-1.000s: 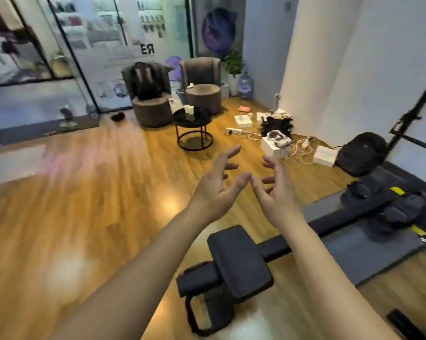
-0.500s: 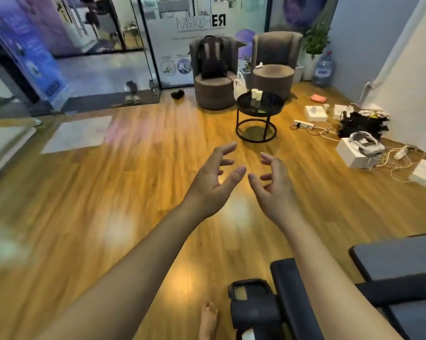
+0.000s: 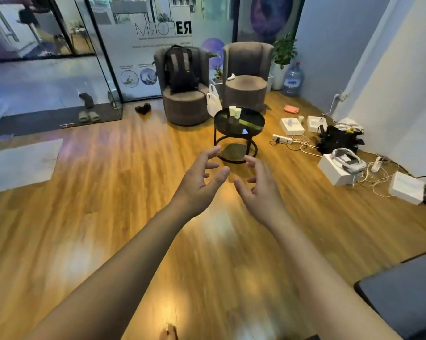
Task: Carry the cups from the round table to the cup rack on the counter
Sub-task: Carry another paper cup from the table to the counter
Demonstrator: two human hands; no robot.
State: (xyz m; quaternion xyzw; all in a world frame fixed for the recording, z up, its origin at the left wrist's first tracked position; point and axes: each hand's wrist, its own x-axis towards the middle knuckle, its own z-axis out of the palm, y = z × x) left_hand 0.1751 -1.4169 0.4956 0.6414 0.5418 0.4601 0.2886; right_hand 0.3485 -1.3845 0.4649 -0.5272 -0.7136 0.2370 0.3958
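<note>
glossy wood floor (image 3: 109, 217), glossy round table (image 3: 253, 121)

Backpack (image 3: 181, 69) on armchair (image 3: 183, 104) (wood floor (image 3: 109, 192)).

head-worn view, facing forward and down, round table (image 3: 239, 123) well ahead
</note>
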